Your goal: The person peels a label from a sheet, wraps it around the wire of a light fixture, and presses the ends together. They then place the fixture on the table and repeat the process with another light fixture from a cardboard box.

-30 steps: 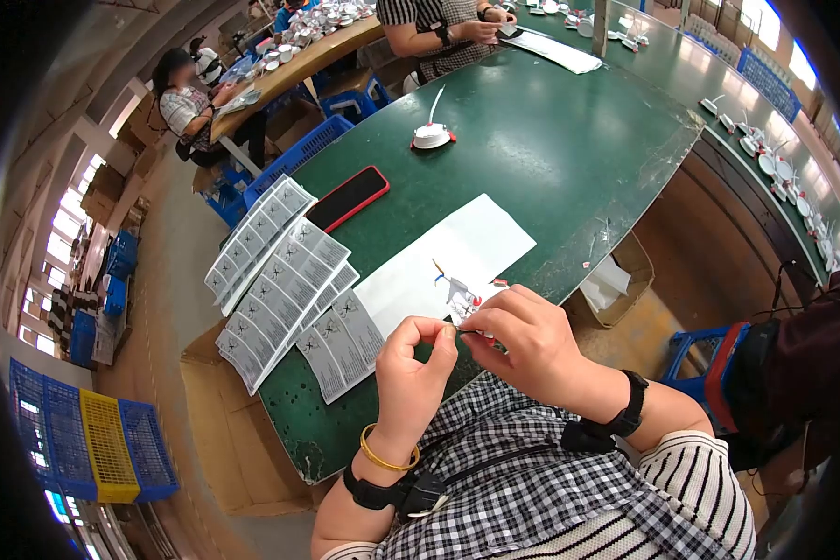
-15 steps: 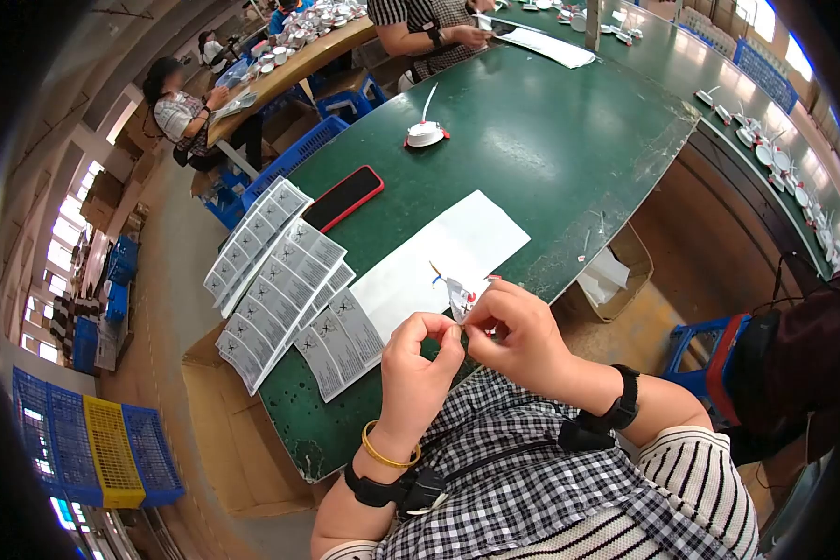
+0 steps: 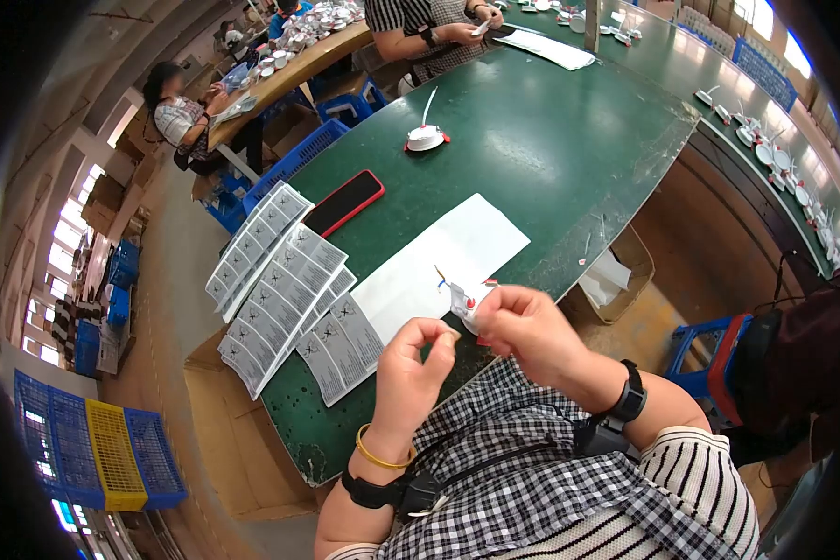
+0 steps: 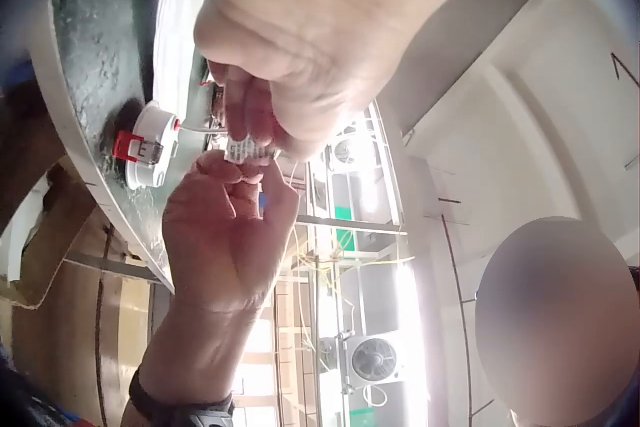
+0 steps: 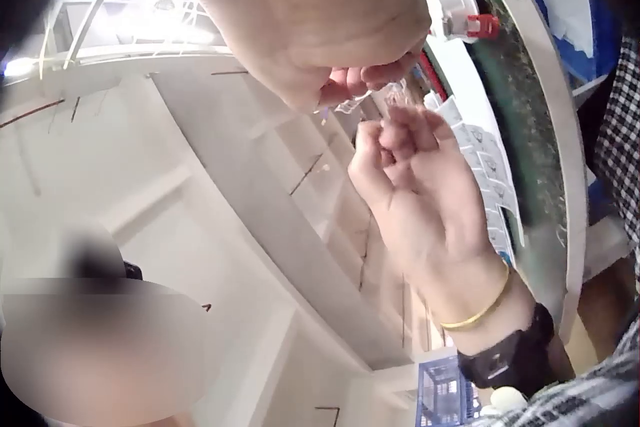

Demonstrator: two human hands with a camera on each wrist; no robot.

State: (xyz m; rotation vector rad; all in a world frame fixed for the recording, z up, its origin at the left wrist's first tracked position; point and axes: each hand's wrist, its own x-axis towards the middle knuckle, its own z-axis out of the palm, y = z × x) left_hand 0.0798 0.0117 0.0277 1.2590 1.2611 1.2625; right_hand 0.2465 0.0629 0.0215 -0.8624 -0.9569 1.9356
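Observation:
My left hand (image 3: pixel 413 373) has its fingers curled, thumb near index finger, with nothing clearly visible between them. Just to its right, my right hand (image 3: pixel 532 336) pinches a small white printed tag (image 4: pixel 243 152), largely hidden by fingers in the head view. A thin white cable runs from there to a round white lamp (image 4: pixel 152 145) with a red clip, near the table edge in the left wrist view. Beyond the right fingertips, blue and brown wire ends (image 3: pixel 441 280) show over white paper (image 3: pixel 439 252). In the right wrist view, the left hand (image 5: pixel 425 192) hangs below the right.
Grey printed label sheets (image 3: pixel 285 280) lie left of the white paper, with a red-edged phone (image 3: pixel 345 203) behind them. Another lamp (image 3: pixel 426 139) stands farther back on the green table (image 3: pixel 532 121). A cardboard box (image 3: pixel 625 280) is off the right edge; people sit at other tables.
The hands, whose fingertips met before, have come slightly apart. My right hand has shifted a little to the right. The person across the table has moved their hands.

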